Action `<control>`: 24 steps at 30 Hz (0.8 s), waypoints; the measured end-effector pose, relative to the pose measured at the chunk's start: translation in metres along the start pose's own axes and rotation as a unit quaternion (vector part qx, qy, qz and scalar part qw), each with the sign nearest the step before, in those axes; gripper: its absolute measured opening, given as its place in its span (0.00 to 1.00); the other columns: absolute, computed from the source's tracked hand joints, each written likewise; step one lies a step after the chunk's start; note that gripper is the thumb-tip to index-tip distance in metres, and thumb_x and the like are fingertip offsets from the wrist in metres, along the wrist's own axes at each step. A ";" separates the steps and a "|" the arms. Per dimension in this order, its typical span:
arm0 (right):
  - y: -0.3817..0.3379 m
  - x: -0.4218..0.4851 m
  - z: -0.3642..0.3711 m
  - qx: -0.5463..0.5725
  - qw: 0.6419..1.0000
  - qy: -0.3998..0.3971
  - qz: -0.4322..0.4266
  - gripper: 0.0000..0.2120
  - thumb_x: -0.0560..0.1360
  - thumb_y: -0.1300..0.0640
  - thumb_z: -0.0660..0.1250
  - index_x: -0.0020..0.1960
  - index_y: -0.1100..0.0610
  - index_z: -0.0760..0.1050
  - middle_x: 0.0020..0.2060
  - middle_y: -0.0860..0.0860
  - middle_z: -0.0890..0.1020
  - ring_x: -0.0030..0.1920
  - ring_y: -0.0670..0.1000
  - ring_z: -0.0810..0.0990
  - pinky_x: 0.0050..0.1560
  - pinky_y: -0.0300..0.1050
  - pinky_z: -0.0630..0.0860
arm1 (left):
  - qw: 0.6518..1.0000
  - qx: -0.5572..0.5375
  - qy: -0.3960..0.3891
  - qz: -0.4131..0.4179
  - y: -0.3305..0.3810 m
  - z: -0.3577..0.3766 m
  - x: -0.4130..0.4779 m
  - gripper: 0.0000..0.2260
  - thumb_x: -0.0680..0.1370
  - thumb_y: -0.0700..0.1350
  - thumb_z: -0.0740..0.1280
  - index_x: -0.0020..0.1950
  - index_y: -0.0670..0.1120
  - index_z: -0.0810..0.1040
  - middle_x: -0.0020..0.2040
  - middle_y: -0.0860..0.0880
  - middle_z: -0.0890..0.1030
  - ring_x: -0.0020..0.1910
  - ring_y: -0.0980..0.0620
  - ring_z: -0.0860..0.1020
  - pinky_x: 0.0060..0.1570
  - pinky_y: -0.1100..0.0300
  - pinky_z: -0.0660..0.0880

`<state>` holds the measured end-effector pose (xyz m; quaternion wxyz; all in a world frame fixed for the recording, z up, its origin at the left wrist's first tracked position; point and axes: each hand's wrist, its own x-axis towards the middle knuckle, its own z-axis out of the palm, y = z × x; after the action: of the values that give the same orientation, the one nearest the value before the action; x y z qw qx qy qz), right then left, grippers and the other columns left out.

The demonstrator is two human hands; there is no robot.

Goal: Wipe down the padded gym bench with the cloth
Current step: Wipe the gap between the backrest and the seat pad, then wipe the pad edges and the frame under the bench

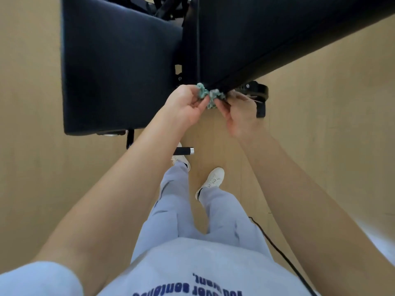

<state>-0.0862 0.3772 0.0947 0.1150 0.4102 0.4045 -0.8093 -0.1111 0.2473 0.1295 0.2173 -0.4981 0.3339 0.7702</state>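
The black padded gym bench fills the upper part of the head view: a flat seat pad (119, 67) on the left and a long back pad (267, 33) running up to the right. A crumpled teal cloth (208, 95) sits at the near lower corner of the back pad. My left hand (186, 105) grips the cloth's left part, fingers curled round it. My right hand (241, 112) pinches its right part, just under the pad's edge. Both hands are close together, with the cloth bunched between them.
The bench's black metal frame (259, 97) juts out just right of my right hand. A black handle with a silver tip (184, 151) sticks out below the seat pad. My two feet in white shoes (212, 178) stand on the wooden floor. A black cable (284, 257) trails at lower right.
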 end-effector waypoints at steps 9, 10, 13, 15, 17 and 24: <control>-0.049 -0.090 -0.023 -0.037 0.992 -0.079 -0.095 0.07 0.81 0.62 0.62 0.53 0.63 0.77 0.48 0.60 0.82 0.49 0.56 0.82 0.50 0.50 0.78 | 0.981 0.104 -0.159 0.035 -0.015 0.008 -0.103 0.16 0.78 0.49 0.64 0.63 0.44 0.80 0.56 0.45 0.84 0.54 0.45 0.82 0.54 0.52 0.79; -0.055 -0.102 -0.027 -0.046 0.990 -0.092 -0.102 0.07 0.80 0.61 0.62 0.51 0.62 0.78 0.48 0.59 0.82 0.49 0.55 0.81 0.51 0.51 0.77 | 0.972 0.145 -0.178 0.048 -0.016 0.010 -0.115 0.16 0.78 0.52 0.66 0.61 0.46 0.80 0.56 0.45 0.84 0.54 0.46 0.82 0.56 0.50 0.78; -0.069 -0.135 -0.037 -0.079 0.979 -0.128 -0.139 0.10 0.79 0.56 0.63 0.48 0.63 0.76 0.43 0.57 0.79 0.44 0.53 0.79 0.48 0.48 0.76 | 0.942 0.266 -0.155 0.136 -0.024 0.016 -0.140 0.18 0.77 0.50 0.74 0.63 0.42 0.80 0.55 0.44 0.86 0.52 0.45 0.85 0.59 0.48 0.80; -0.079 -0.154 -0.042 -0.087 0.972 -0.136 -0.173 0.08 0.78 0.55 0.66 0.44 0.60 0.78 0.43 0.57 0.80 0.45 0.54 0.79 0.49 0.49 0.77 | 0.913 0.318 -0.137 0.216 -0.025 0.019 -0.155 0.15 0.74 0.43 0.78 0.56 0.39 0.80 0.51 0.42 0.86 0.51 0.43 0.86 0.58 0.44 0.82; -0.090 -0.173 -0.047 -0.097 0.963 -0.137 -0.213 0.08 0.79 0.56 0.66 0.43 0.56 0.79 0.44 0.58 0.81 0.46 0.55 0.80 0.48 0.49 0.78 | 0.885 0.342 -0.148 0.281 -0.024 0.022 -0.171 0.12 0.73 0.40 0.78 0.52 0.42 0.80 0.49 0.42 0.85 0.50 0.43 0.85 0.56 0.43 0.83; -0.155 -0.221 -0.050 -0.152 0.895 -0.033 -0.417 0.12 0.82 0.52 0.65 0.41 0.41 0.76 0.36 0.49 0.77 0.37 0.50 0.73 0.39 0.52 0.73 | 0.821 0.333 -0.193 0.421 -0.011 0.066 -0.231 0.10 0.81 0.33 0.66 0.54 0.46 0.81 0.45 0.52 0.86 0.46 0.53 0.84 0.45 0.56 0.81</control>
<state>0.0032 0.4828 0.3316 -0.1592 0.1542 0.6522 -0.7249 -0.0507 0.3024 0.3553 0.0846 -0.0473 0.6987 0.7088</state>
